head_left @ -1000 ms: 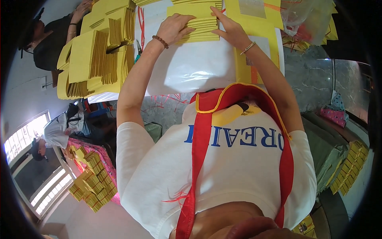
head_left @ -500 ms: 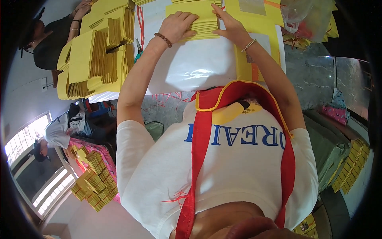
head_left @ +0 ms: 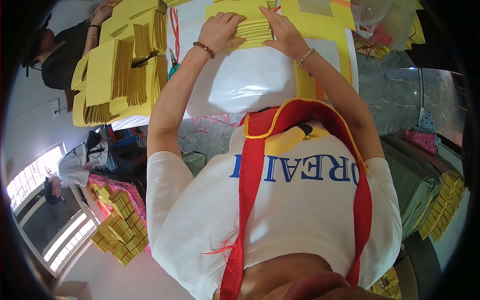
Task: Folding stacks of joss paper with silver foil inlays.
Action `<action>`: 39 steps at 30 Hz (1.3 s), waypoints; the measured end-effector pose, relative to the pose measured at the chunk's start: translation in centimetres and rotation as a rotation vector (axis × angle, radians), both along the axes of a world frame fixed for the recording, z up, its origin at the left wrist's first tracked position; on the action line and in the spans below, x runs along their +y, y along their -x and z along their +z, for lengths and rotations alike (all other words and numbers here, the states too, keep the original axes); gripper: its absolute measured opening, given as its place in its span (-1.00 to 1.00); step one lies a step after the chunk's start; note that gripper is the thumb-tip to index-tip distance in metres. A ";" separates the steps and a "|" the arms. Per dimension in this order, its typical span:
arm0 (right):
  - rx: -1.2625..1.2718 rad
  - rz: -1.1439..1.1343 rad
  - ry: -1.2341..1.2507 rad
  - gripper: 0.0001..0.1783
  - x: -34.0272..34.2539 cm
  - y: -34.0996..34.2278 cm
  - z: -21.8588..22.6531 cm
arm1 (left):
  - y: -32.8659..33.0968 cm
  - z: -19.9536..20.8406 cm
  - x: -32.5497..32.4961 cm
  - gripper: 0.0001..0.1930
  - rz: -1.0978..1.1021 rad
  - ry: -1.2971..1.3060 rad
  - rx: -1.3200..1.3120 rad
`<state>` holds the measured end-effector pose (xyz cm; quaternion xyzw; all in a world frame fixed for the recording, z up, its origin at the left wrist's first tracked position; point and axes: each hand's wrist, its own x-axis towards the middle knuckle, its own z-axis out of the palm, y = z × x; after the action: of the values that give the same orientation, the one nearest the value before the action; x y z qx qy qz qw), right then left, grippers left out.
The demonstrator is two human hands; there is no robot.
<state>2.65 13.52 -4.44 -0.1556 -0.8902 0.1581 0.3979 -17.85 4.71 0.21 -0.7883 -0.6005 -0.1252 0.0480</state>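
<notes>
A fanned stack of flat, folded yellow paper pieces lies on a table covered with glossy white sheeting, its layered edges stepping toward the wearer; it serves here as the landmark. The left hand is at the stack's left side, fingers slightly bent and together, their tips over its left part, the thumb lower down by the near edges, with a parted gap between. The right hand is at the stack's right side, thumb and forefinger spread wide, their tips on its right edge; the other fingers are partly hidden, so how they bend cannot be told. The stack sits between the two hands, flat on the table. Left of the stack, past the left hand, are thin red plastic strips and a pair of scissors with teal handles; farther left stand thick bundles of folded yellow paper, with a person in dark clothing beyond them. Just right of the stack lies a large yellow sheet with a greyish panel, and farther right of it is a crumpled clear plastic bag.
</notes>
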 end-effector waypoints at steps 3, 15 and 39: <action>0.011 0.026 -0.059 0.00 -0.1 -0.3 0.5 | 0.0 0.1 -0.1 -0.46 -0.004 -0.013 -0.009; -0.087 0.016 0.100 -0.05 -0.6 -0.4 0.3 | -0.1 0.0 -0.5 -0.43 0.001 0.007 0.021; 0.174 -0.097 1.676 -0.34 0.8 2.3 1.2 | 3.5 -4.7 -1.6 0.09 0.778 0.338 -1.525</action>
<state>0.39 14.29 -3.25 -0.4248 -0.4370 0.7604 0.2245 -21.38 3.15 -4.44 -0.2249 -0.7060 -0.5025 -0.4454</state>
